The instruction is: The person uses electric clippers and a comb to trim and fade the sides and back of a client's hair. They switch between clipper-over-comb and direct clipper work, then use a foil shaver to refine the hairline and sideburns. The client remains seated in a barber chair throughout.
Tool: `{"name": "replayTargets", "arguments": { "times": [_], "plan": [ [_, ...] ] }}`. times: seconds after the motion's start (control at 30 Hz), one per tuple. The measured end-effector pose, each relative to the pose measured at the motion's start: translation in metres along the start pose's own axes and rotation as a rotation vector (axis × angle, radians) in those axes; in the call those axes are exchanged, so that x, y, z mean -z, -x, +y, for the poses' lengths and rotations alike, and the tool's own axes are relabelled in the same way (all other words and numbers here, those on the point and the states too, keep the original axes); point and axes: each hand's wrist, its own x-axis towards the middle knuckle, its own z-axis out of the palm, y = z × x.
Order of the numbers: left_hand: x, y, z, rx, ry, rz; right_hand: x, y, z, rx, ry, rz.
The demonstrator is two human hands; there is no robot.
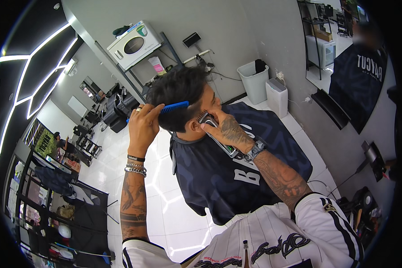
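Note:
A seated person, whose dark hair [177,88] is in front of me, faces right under a dark barber cape [214,174]. My left hand [144,124] holds a blue comb [175,106] against the side of the hair. In my right hand [230,129] is a cordless hair clipper [221,142] with a comb guard on its blade end, which lies by the temple just in front of the ear [195,125]. A small green light glows on the clipper. My right fingers rest near the person's cheek.
A white towel cabinet [134,45] stands on a metal rack beyond the head. Near the wall are a grey bin [253,82] and a white appliance [277,97]. A wall mirror [341,67] is at right, above cluttered tools [361,207]. Another person [67,145] is far left.

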Motion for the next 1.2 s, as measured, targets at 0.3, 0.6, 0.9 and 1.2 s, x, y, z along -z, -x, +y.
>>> {"name": "replayTargets", "arguments": {
  "times": [0.3, 0.6, 0.9, 1.2],
  "plan": [
    [-0.001, 0.0, 0.0, 0.007, -0.01, 0.003, 0.008, 0.001, -0.008, -0.027, -0.069, -0.02],
    [0.001, 0.0, 0.001, 0.003, -0.013, -0.003, 0.008, -0.004, -0.003, -0.027, -0.05, -0.038],
    [0.0, 0.0, 0.0, 0.004, -0.003, -0.003, 0.016, -0.008, -0.001, 0.005, -0.02, -0.054],
    [0.001, 0.0, 0.001, 0.011, -0.021, -0.013, 0.024, -0.013, 0.0, 0.002, 0.001, -0.072]
  ]
}}
